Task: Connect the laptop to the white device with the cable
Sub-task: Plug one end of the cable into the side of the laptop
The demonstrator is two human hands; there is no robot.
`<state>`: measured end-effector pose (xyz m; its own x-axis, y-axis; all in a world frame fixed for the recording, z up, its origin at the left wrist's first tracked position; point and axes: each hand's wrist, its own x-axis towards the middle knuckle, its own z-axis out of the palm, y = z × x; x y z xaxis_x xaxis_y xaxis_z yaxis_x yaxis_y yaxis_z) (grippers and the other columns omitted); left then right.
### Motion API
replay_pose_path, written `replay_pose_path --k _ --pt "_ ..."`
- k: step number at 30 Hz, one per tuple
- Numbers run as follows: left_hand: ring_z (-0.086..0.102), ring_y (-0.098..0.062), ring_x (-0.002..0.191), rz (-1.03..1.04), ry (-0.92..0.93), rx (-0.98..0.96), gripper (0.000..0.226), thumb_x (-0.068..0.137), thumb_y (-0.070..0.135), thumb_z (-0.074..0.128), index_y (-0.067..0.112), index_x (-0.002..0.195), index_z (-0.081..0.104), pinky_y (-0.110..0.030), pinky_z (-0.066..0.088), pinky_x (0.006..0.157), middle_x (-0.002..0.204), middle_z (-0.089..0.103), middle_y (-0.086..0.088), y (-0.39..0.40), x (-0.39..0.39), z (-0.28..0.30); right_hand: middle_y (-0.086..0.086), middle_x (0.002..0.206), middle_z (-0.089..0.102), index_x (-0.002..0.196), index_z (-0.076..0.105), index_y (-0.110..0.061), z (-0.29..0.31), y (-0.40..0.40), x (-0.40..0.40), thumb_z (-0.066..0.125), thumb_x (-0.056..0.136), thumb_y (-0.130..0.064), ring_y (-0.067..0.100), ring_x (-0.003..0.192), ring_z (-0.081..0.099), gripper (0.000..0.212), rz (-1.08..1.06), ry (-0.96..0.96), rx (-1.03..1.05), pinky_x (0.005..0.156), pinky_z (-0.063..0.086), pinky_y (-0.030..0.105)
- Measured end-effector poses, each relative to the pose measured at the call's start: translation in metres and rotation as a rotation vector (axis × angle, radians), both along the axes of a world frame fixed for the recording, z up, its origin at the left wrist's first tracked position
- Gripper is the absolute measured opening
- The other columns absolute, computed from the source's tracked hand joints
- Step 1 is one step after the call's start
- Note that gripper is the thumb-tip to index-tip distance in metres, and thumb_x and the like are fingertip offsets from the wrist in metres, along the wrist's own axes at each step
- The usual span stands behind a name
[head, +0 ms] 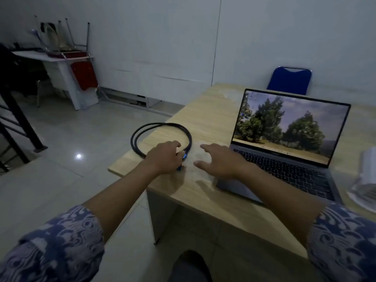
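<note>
Left hand point(162, 157) closed over the blue plug end of the black coiled cable point(160, 127), lying at the desk's point(203, 110) left corner; right hand point(219, 159) open, fingers spread, empty, hovering between cable and open laptop point(284, 151). Best to pinch the plug by its body, uncoil enough slack, then find the port. White device perhaps the pale object at far right point(366, 180); cannot tell.

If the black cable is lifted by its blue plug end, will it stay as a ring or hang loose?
The cable will probably sag and partly uncoil: it lies in loose loops, untied. It looks fairly thick, so some curl may remain. Part overhangs the table edge, so it could slip off when the left hand pulls.
</note>
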<state>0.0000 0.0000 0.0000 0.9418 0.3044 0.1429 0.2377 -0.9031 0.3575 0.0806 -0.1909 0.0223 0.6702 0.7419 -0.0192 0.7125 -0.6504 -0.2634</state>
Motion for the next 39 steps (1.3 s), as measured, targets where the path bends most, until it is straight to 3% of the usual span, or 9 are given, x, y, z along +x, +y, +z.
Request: replay_pose_path --k 7,12,14,18,22,26,31,36,39 --pt "0.057 -0.017 0.097 -0.055 -0.118 0.032 0.039 0.095 0.045 0.044 0.023 0.122 0.062 -0.038 0.052 0.086 0.112 0.066 0.001 0.038 -0.012 -0.045 0.003 0.15 0.043 0.149 0.033 -0.027 -0.025 0.044 -0.003 0.046 0.094 -0.055 0.026 0.13 0.044 0.063 0.003 -0.011 -0.035 0.101 0.044 0.045" --pt "0.052 -0.018 0.103 -0.064 -0.222 0.013 0.037 0.097 0.041 0.045 0.024 0.127 0.06 -0.033 0.039 0.088 0.114 0.062 0.0 0.041 -0.013 -0.056 0.002 0.137 0.049 0.143 0.041 -0.037 -0.04 0.061 0.005 0.04 0.099 -0.042 0.026 0.113 0.048 0.044 0.003 -0.055 -0.034 0.083 0.048 0.04" --pt "0.05 -0.018 0.106 -0.079 -0.208 -0.009 0.039 0.097 0.041 0.045 0.024 0.129 0.058 -0.033 0.035 0.091 0.115 0.06 0.0 0.042 -0.011 -0.056 0.004 0.126 0.052 0.141 0.045 -0.038 -0.042 0.064 0.01 0.039 0.1 -0.036 0.024 0.099 0.049 0.041 0.011 -0.09 -0.036 0.072 0.044 0.036" --pt "0.047 -0.014 0.105 -0.173 -0.141 -0.108 0.048 0.091 0.046 0.049 0.027 0.136 0.051 -0.037 0.035 0.098 0.114 0.053 0.005 0.048 -0.009 -0.052 0.001 0.113 0.054 0.133 0.051 -0.041 -0.038 0.065 0.019 0.045 0.098 -0.039 0.021 0.088 0.051 0.036 0.019 -0.153 -0.024 0.065 0.042 0.033" --pt "0.044 -0.012 0.112 -0.292 -0.064 -0.204 0.062 0.08 0.035 0.054 0.031 0.141 0.043 -0.036 0.03 0.103 0.119 0.049 0.007 0.051 -0.004 -0.047 0.002 0.11 0.057 0.126 0.058 -0.04 -0.033 0.062 0.03 0.052 0.095 -0.044 0.023 0.089 0.055 0.032 0.038 -0.231 -0.046 0.064 0.041 0.033" --pt "0.047 -0.011 0.109 -0.305 -0.126 -0.198 0.051 0.088 0.022 0.054 0.032 0.137 0.046 -0.038 0.034 0.102 0.115 0.051 0.009 0.05 0.014 -0.051 0.0 0.105 0.058 0.126 0.058 -0.042 -0.029 0.058 0.046 0.052 0.096 -0.046 0.02 0.082 0.051 0.031 0.05 -0.32 -0.093 0.063 0.038 0.033" --pt "0.053 -0.01 0.101 -0.324 -0.203 -0.156 0.03 0.098 0.025 0.049 0.031 0.126 0.054 -0.043 0.044 0.094 0.11 0.057 0.01 0.048 0.054 -0.057 0.003 0.106 0.059 0.13 0.057 -0.038 -0.027 0.05 0.076 0.047 0.1 -0.04 0.023 0.083 0.053 0.032 0.0 -0.359 -0.098 0.062 0.035 0.032" --pt "0.056 -0.016 0.098 -0.33 -0.221 -0.141 0.027 0.095 0.029 0.047 0.032 0.119 0.059 -0.047 0.046 0.088 0.106 0.061 0.006 0.042 0.098 -0.056 0.004 0.117 0.06 0.13 0.058 -0.031 -0.029 0.04 0.104 0.049 0.1 -0.025 0.027 0.097 0.059 0.032 -0.091 -0.319 0.002 0.07 0.049 0.038" --pt "0.056 -0.017 0.096 -0.329 -0.221 -0.135 0.027 0.093 0.032 0.045 0.033 0.114 0.062 -0.046 0.047 0.086 0.102 0.061 0.005 0.036 0.125 -0.055 0.003 0.117 0.061 0.127 0.06 -0.028 -0.032 0.033 0.118 0.048 0.1 -0.02 0.027 0.097 0.059 0.031 -0.104 -0.33 0.039 0.07 0.049 0.038"
